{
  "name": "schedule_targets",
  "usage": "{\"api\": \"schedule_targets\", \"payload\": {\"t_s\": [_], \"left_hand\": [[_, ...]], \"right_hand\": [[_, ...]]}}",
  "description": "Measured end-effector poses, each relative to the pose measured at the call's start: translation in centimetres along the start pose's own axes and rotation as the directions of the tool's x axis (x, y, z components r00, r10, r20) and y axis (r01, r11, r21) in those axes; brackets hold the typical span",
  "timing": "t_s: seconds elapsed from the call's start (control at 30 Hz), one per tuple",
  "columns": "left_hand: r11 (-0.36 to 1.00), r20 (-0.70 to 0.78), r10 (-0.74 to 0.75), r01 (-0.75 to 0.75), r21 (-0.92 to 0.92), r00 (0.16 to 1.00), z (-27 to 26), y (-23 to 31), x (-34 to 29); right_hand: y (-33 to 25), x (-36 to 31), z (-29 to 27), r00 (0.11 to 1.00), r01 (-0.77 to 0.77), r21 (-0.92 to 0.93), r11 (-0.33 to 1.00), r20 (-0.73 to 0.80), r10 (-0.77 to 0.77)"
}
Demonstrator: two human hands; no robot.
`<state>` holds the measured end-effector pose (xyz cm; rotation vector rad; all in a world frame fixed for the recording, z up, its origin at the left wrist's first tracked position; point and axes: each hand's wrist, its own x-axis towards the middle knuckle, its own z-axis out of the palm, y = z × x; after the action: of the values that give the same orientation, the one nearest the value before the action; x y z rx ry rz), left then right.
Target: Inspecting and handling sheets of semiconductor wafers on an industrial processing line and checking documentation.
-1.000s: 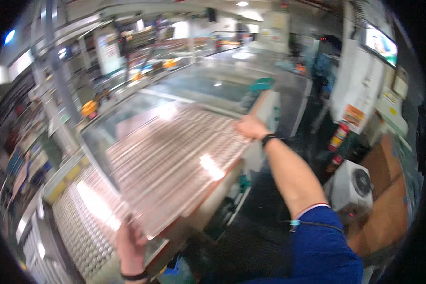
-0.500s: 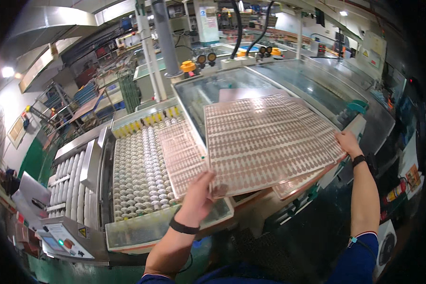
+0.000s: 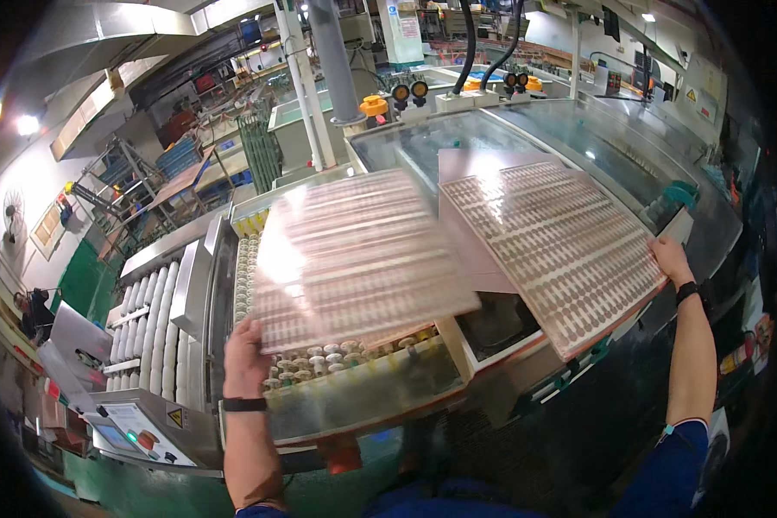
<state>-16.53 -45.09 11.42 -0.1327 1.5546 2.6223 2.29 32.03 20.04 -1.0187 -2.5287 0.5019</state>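
My left hand (image 3: pixel 246 354) is closed on the lower left corner of a thin pinkish circuit board panel (image 3: pixel 354 259), blurred by motion. This panel is tilted above a bed of small white roller wheels (image 3: pixel 328 358), hiding most of them. My right hand (image 3: pixel 669 259) grips the right edge of a second circuit board panel (image 3: pixel 570 250), covered with rows of small rounded shapes. That panel lies slanted over the glass-covered tank, on top of a plain pinkish sheet (image 3: pixel 475 242). My right thumb is on its upper face; the fingers beneath are hidden.
A clear-covered machine top (image 3: pixel 440 138) lies behind the panels. To the left is a steel-framed roller conveyor (image 3: pixel 151 319) with a control box (image 3: pixel 134 436) at its near end. Yellow knobs and round gauges (image 3: pixel 410 91) stand at the back. A grey pipe (image 3: pixel 335 60) rises behind.
My left hand has swung left with one panel, separating it from the panel in my right hand. It now covers the roller wheels. The view has shifted slightly.
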Motion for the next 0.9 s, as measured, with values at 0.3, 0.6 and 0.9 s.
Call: {"api": "schedule_targets", "payload": {"t_s": [0.3, 0.6, 0.9], "left_hand": [[0.969, -0.274, 0.002, 0.066, 0.240, 0.962, -15.5, 0.6, 6.9], [0.945, -0.404, 0.060, 0.079, 0.319, 0.913, -18.4, -0.8, 8.7], [0.609, -0.358, 0.363, 0.072, 0.790, 0.860, -28.8, -3.5, 13.1]], "right_hand": [[-1.6, 0.0, 0.3, 0.999, 0.030, -0.022, 0.999, -0.018, -0.031], [-0.9, 0.7, 0.4, 0.999, 0.036, -0.033, 0.999, 0.022, -0.035], [-2.4, 0.4, 0.8, 0.999, 0.011, -0.031, 0.999, 0.033, -0.010]]}}
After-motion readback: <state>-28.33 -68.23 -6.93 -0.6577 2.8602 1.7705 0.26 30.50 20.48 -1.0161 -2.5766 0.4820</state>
